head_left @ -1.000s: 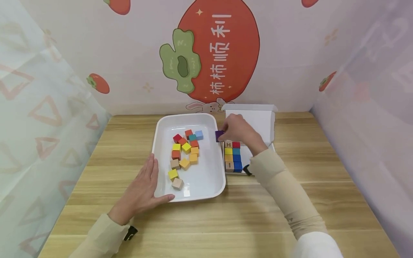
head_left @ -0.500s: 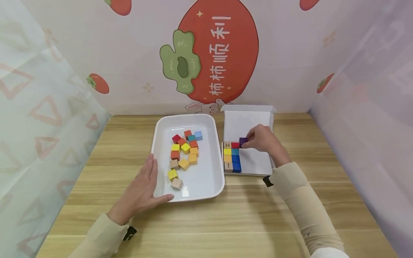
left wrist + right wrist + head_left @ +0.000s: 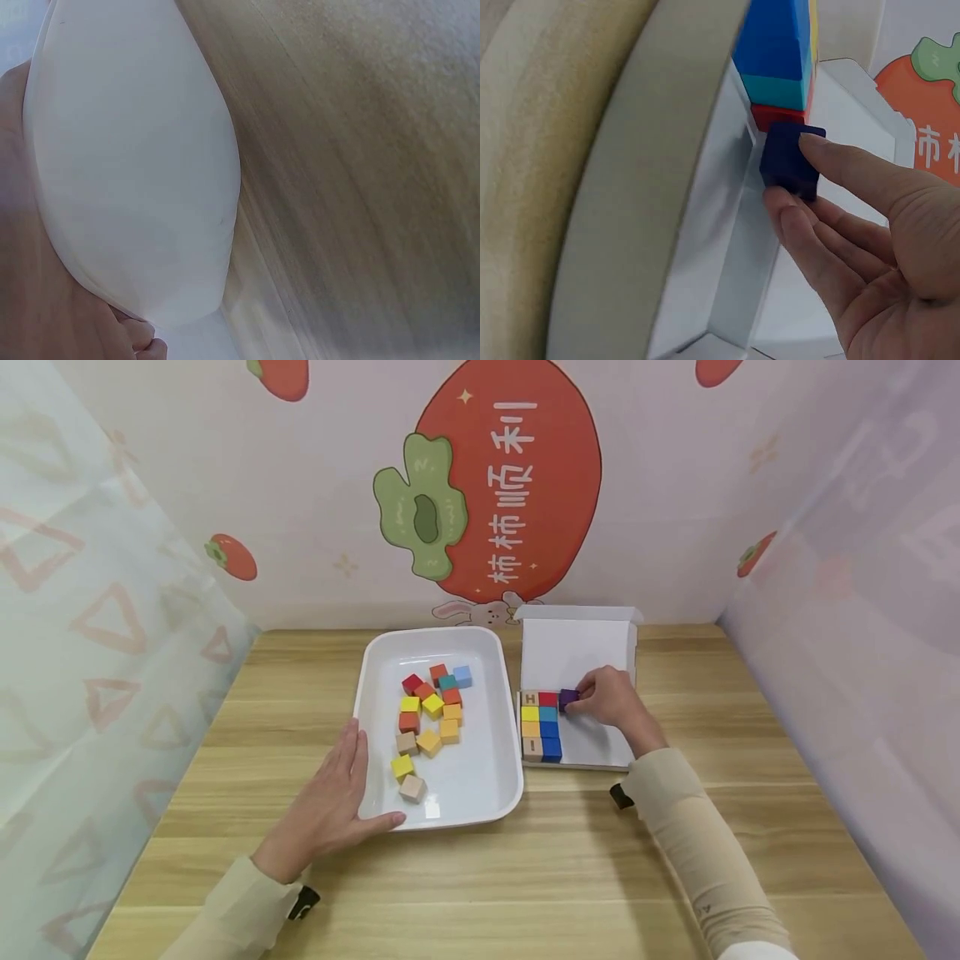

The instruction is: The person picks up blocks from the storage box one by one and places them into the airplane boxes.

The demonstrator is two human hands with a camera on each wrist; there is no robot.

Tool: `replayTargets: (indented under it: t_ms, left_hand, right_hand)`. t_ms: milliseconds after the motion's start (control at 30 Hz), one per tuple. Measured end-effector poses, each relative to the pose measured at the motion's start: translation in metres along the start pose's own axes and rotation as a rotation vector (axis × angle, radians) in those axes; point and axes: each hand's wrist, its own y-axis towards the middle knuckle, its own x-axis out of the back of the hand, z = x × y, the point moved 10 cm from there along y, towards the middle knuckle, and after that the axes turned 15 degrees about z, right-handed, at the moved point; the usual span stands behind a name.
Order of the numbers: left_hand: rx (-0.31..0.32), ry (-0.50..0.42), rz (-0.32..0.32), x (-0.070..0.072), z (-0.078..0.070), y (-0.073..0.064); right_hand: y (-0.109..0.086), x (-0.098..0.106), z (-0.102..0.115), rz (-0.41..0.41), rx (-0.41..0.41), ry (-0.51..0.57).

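Note:
My right hand [image 3: 611,697] pinches a dark purple cube [image 3: 567,699] between thumb and fingers, inside the white box [image 3: 600,745]. In the right wrist view the purple cube [image 3: 789,159] sits beside a red cube [image 3: 778,116]. Two columns of cubes fill the box's left side: letter-marked wooden ones, yellow, orange, red, teal and blue. My left hand [image 3: 330,802] rests along the left rim and near corner of the white tray [image 3: 480,793], fingers straight and thumb on the front edge. The left wrist view has the tray's outer wall [image 3: 135,165] against that hand [image 3: 45,285].
Several loose cubes in red, yellow, orange, teal, light blue and plain wood lie scattered in the tray, among them a light wooden cube [image 3: 412,789]. The box's raised lid [image 3: 577,652] stands at the back, near the patterned wall [image 3: 300,485]. Wooden table [image 3: 525,885] extends in front.
My right hand has carried the purple cube from the tray's right edge rightward into the box, then lowered it beside the red cube. My left hand has stayed on the tray.

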Motion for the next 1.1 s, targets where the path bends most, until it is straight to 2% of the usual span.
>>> replayTargets:
  t_ms: [267,567,800,967,1100]
  left_hand:
    - [-0.002,-0.002,0.007,-0.002,-0.003,0.000]
    - [-0.002,0.010,-0.011,0.000,-0.002,-0.002]
    - [0.002,0.011,0.000,0.000,-0.001,-0.001]
    - [0.008,0.010,0.011,-0.002,0.000,0.001]
    - [0.011,0.009,0.015,-0.002,0.001,0.002]
  right_hand:
    - [-0.002,-0.006,-0.004,-0.030,-0.020,0.100]
    - [0.000,-0.013,-0.006,-0.025,-0.032,0.129]
    - [-0.002,-0.014,0.000,0.003,-0.012,0.103]
    - [-0.004,-0.011,0.006,0.009,-0.013,0.042]
    - [-0.008,-0.004,0.019,-0.013,0.009,-0.018]
